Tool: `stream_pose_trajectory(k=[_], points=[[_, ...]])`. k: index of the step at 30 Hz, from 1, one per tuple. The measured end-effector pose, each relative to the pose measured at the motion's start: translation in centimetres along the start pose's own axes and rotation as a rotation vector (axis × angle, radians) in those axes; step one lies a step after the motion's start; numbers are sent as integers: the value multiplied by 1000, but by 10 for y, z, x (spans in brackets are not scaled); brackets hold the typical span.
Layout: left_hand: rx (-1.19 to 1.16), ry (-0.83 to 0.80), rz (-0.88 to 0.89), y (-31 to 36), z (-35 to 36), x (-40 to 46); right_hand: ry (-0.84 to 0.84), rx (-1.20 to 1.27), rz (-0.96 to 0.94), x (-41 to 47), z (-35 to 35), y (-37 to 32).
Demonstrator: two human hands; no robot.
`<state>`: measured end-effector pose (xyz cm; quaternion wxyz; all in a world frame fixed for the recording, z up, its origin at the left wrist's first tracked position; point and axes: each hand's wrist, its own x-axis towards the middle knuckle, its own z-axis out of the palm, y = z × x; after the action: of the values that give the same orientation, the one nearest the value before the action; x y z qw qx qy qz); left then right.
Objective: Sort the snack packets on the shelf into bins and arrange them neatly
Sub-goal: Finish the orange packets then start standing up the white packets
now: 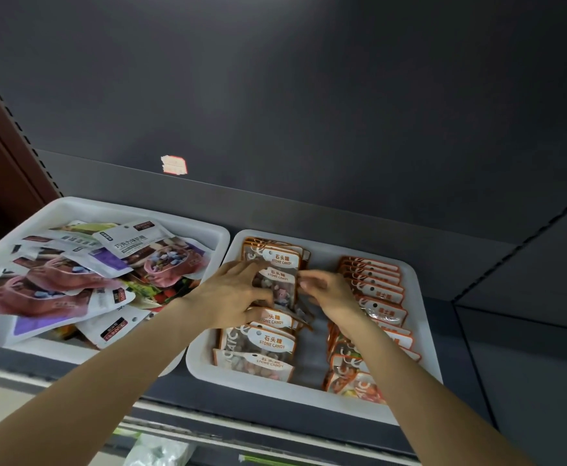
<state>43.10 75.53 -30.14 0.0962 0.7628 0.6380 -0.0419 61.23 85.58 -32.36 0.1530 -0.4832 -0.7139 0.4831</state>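
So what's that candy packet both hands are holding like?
The orange-edged clear plastic stone candy packet has a white label reading STONE CANDY and shows mixed coloured, pebble-like sweets inside. It stands tilted in the left row of the white plastic right bin, between other matching packets. The left hand grips its left edge; the right hand pinches its right edge.

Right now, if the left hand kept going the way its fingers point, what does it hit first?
Probably the rear Stone Candy packets in the right bin. The left hand already grips a Stone Candy packet, fingers pointing up-right along that column. Depth is unclear.
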Motion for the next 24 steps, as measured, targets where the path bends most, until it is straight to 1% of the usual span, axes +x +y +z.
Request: stream_pose_trajectory(k=[2,5,7,10,14,24], points=[[20,-34,1,-3,1,-3,40,128,51,1,-1,3],[-24,-108,-9,-6,4,-8,67,380,208,-3,4,4],[-34,-118,-6,-9,5,-9,60,458,290,-4,12,4],[-31,-135,-4,-15,4,-9,40,407,382,-1,24,6],[1,-155,-7,-18,4,-9,72,270,445,9,27,17],[-43,-158,-8,-18,4,-9,65,297,514,17,32,31]])
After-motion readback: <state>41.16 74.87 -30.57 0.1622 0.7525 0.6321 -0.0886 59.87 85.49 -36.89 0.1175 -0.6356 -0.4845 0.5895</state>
